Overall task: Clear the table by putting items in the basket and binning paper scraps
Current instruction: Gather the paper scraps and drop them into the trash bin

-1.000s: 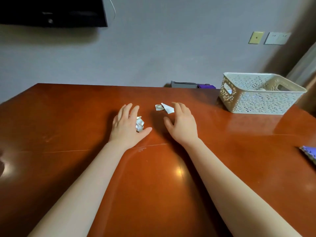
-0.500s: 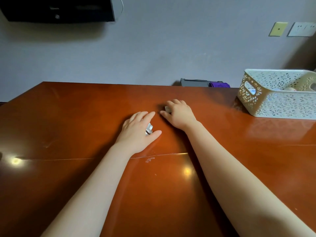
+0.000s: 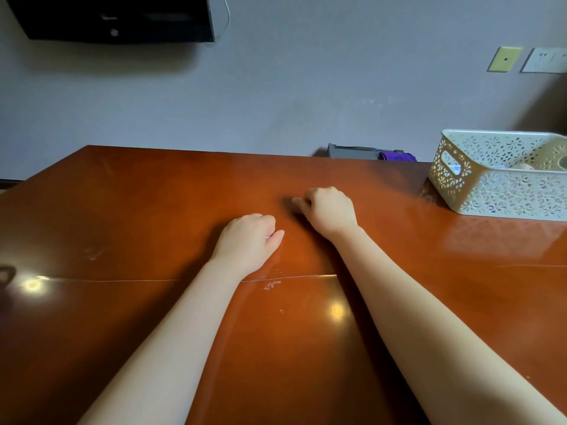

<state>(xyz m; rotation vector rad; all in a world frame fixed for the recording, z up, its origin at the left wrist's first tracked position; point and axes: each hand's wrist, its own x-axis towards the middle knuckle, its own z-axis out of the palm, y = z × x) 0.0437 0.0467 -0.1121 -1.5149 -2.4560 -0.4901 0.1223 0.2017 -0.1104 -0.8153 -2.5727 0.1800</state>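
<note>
Now both hands lie knuckles-up on the glossy red-brown table [image 3: 122,210], close to the middle of its top and somewhat nearer the far edge than the near one. The left hand [image 3: 248,240] has its fingers curled under into a loose fist, thumb stretched along the side, and a small glint of a crumpled paper scrap [image 3: 268,237] shows in the gap between thumb and forefinger, so the fingers are clamped on that scrap. The right hand [image 3: 329,210] sits just beyond and to the right of the left one, near it but not touching. Its fingers are bunched and bent down against the tabletop, tips pressed together toward the left; whatever lies under them is hidden by the hand, so I cannot tell what it grips, if anything. Both bare forearms run back to the near edge of the table.

At the far right corner of the table stands a cream basket [image 3: 491,197] with pierced floral walls and a cut-out handle in its short side; some pale items lie inside, too indistinct to name. Beyond the far edge, against the wall, a grey object [image 3: 352,153] with a purple thing [image 3: 397,156] beside it shows low down. A dark screen [image 3: 116,16] hangs on the wall at the upper left, and 2 wall plates [image 3: 504,59] sit at the upper right.
</note>
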